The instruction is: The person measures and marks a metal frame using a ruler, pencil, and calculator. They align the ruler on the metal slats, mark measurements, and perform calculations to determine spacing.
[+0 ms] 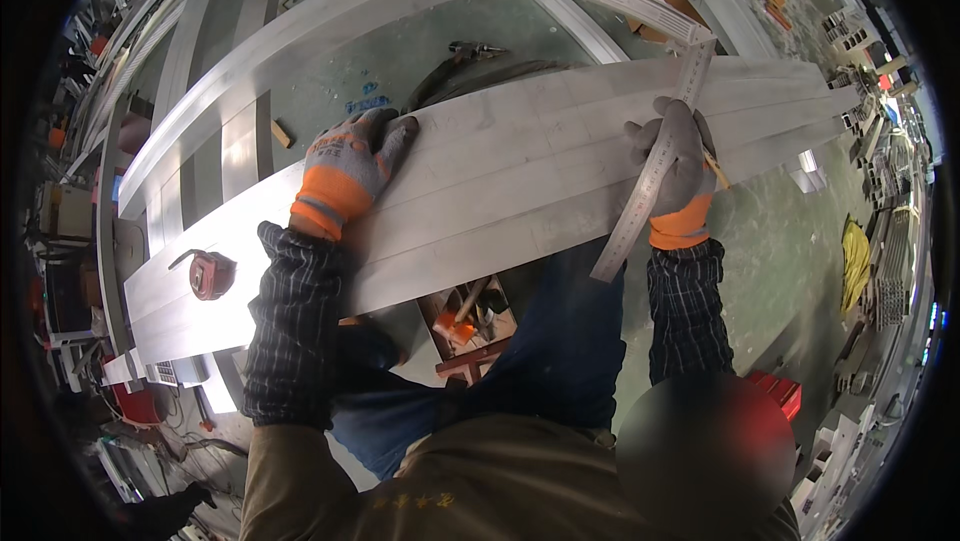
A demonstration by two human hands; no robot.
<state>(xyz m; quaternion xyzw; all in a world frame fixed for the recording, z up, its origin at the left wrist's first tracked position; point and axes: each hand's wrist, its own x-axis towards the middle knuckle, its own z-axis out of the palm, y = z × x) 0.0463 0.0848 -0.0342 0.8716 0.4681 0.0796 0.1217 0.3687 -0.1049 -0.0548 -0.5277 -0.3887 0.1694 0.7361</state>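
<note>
Several long aluminium profiles [470, 181] lie side by side in front of me, slanting up to the right. My left hand [350, 156], in a grey glove with an orange cuff, is closed over their far edge, its fingertips hidden. Toward the right end, my right hand [672, 151], gloved alike, grips a metal try square [640, 209]. The square's long ruled blade crosses the profiles and passes their near edge; its slotted stock [645, 9] sticks out beyond the far edge. A thin yellow stick [716, 169], perhaps a pencil, shows beside the right hand. A red tape measure [210, 276] rests on the left end.
Behind the profiles, a large aluminium frame [330, 26] spans the floor. A corded tool [475, 49] lies past the far edge. Below, between my legs, stands an open box [490, 326] with hand tools. Stacked profiles [890, 291] and a yellow cloth-like bundle [856, 263] are at right.
</note>
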